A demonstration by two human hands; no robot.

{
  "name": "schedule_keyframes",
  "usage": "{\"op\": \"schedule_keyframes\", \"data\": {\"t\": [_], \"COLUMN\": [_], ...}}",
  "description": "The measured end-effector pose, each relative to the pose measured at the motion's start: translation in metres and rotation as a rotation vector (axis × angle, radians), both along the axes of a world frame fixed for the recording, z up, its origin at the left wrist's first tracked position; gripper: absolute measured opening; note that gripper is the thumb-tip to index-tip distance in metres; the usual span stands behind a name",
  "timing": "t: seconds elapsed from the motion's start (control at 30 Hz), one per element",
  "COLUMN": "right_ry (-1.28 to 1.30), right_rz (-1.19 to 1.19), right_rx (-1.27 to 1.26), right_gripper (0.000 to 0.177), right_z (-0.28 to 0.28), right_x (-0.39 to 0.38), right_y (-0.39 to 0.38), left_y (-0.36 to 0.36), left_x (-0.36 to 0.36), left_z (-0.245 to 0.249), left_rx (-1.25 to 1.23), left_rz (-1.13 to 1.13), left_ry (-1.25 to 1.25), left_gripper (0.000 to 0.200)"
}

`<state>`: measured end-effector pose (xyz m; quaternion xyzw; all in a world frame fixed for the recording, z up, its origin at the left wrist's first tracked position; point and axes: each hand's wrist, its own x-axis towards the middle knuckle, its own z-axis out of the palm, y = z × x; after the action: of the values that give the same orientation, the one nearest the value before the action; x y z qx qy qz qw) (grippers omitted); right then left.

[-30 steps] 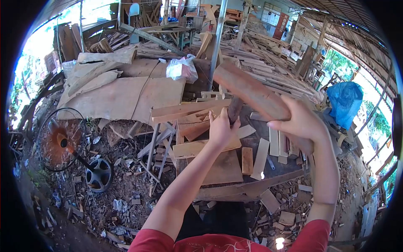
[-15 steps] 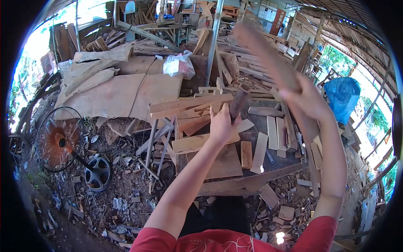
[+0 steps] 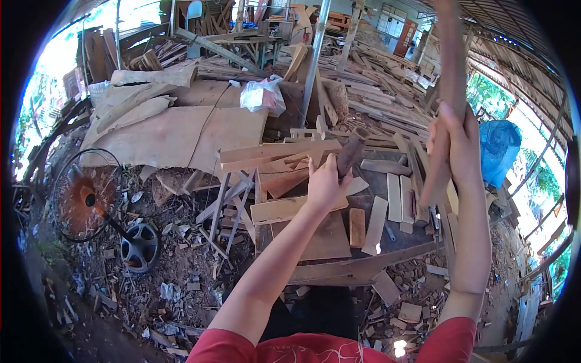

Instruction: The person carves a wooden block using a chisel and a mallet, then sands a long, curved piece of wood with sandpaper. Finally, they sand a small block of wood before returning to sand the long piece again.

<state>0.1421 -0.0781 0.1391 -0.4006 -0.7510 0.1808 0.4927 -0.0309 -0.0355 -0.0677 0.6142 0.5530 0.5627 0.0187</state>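
Note:
My left hand (image 3: 327, 186) is closed around a short, dark, round piece of wood (image 3: 352, 150), which points up and away over the worktable (image 3: 393, 237). Raised at the right, my right hand (image 3: 455, 142) grips a long wooden stick (image 3: 451, 57) that stands almost upright, its top running out of view. Below my left hand lie a pale plank (image 3: 281, 209) and a small wooden block (image 3: 357, 227). Between the two hands, pale wooden strips (image 3: 394, 198) and a short rounded piece (image 3: 385, 166) rest on the tabletop.
An orange fan (image 3: 89, 198) stands on the littered ground to the left. Large wooden slabs (image 3: 181, 130) lie beyond it, with a white plastic bag (image 3: 262, 97) on them. A metal post (image 3: 315, 66) rises behind the table. A blue plastic sheet (image 3: 500, 148) hangs at the right.
The long stick has swung from a leftward lean to nearly upright, and my right hand has turned with it. My left hand still holds the dark piece in about the same place.

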Motion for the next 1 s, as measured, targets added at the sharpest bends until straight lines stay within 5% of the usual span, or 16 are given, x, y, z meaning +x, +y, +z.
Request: {"op": "schedule_keyframes", "data": {"t": [0.07,0.13,0.23,0.33,0.5,0.7,0.8,1.0], "right_ry": [0.162,-0.769,-0.677,-0.406,-0.494,-0.655,-0.626,-0.801], "right_rz": [-0.003,-0.041,-0.077,-0.015,-0.318,-0.367,-0.372,-0.505], "right_rx": [0.010,0.077,-0.176,-0.126,-0.075,-0.705,-0.485,-0.426], "right_gripper": [0.067,0.066,0.067,0.068,0.071,0.066,0.065,0.049], "right_z": [-0.014,-0.033,-0.029,-0.029,-0.089,-0.190,-0.251,-0.242], "right_x": [-0.002,-0.006,-0.002,0.013,0.034,0.035,0.044,0.022], "right_y": [0.007,0.006,0.010,0.012,0.035,0.065,0.095,0.110], "left_y": [0.000,0.002,0.003,0.000,0.000,0.000,0.002,0.000], "left_x": [0.000,-0.001,-0.001,-0.001,-0.001,-0.004,-0.002,-0.005], "left_z": [0.001,-0.002,-0.002,-0.001,-0.003,0.000,-0.001,0.000], "left_rx": [-0.009,0.004,0.012,0.009,0.043,-0.011,0.052,-0.003], "left_rz": [0.005,-0.006,-0.025,-0.027,-0.030,-0.068,-0.061,-0.085], "left_ry": [0.033,0.006,-0.017,-0.012,-0.011,-0.039,-0.017,-0.073], "left_gripper": [0.032,0.033,0.034,0.033,0.031,0.029,0.030,0.034]}}
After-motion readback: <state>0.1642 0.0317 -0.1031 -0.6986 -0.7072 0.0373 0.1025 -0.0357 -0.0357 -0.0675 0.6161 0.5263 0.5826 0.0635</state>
